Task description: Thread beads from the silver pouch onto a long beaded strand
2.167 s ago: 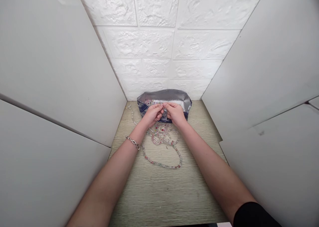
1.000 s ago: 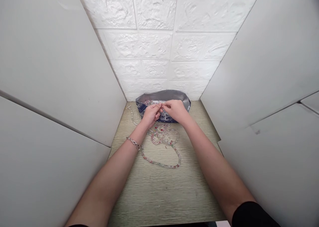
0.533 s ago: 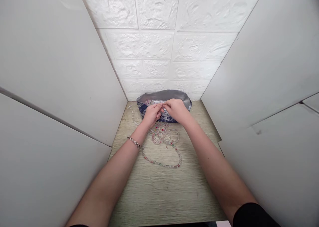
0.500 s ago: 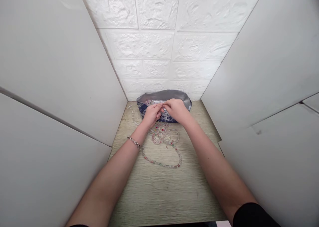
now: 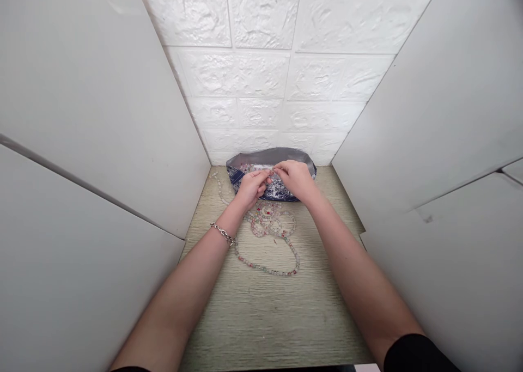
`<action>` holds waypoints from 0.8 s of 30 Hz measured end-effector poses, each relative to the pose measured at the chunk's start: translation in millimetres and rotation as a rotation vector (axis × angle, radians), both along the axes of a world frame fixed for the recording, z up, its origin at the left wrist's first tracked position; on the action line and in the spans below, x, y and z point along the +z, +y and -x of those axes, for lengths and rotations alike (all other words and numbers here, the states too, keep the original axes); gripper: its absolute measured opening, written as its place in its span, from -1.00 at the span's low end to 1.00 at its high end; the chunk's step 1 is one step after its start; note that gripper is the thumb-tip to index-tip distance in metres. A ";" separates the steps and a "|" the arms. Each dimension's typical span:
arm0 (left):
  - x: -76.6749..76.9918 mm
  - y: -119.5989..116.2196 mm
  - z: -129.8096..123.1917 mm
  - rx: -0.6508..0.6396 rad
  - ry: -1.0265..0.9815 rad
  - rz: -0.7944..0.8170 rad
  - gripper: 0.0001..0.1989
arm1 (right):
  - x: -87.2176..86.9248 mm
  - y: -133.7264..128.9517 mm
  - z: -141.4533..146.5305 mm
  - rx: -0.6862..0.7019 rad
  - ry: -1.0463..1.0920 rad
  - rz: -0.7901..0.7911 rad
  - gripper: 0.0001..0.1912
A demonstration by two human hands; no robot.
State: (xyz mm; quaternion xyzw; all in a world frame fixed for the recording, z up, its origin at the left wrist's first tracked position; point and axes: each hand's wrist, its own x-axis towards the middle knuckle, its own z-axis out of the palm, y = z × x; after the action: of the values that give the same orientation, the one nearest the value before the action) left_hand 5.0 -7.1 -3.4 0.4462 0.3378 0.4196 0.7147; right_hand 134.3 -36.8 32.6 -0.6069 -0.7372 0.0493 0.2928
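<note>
A long strand of pale, translucent beads flecked with pink, red and green lies on the tabletop in front of you. It forms a wide loop nearest you and a tangled heap just below your hands, and a further length runs up beside the left of a pouch. More beads show in the pouch's mouth.

The navy patterned fabric pouch with its silver lining sits against the back wall, its opening facing up and toward you.

Your left hand and right hand are both over the pouch's front edge, nearly meeting above its mouth. The left fingers are curled and the right fingers reach in from the other side, each set pinched almost closed. Whatever they have hold of is too small to tell.

A silver chain bracelet circles your left wrist, and a black sleeve covers your right upper arm. The pale green wood-grain tabletop sits between white side panels, with embossed white brick-pattern wall behind.
</note>
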 end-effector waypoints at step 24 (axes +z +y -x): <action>0.8 0.2 -0.3 -0.061 0.049 0.012 -0.73 | 5.6 -2.1 -0.8 0.016 -0.019 -0.001 -0.85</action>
State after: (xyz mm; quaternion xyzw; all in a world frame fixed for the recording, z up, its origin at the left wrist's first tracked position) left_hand 5.2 -6.9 -2.6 0.4622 0.3438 0.3844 0.7214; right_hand 135.0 -39.0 38.2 -0.6011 -0.7448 0.0456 0.2860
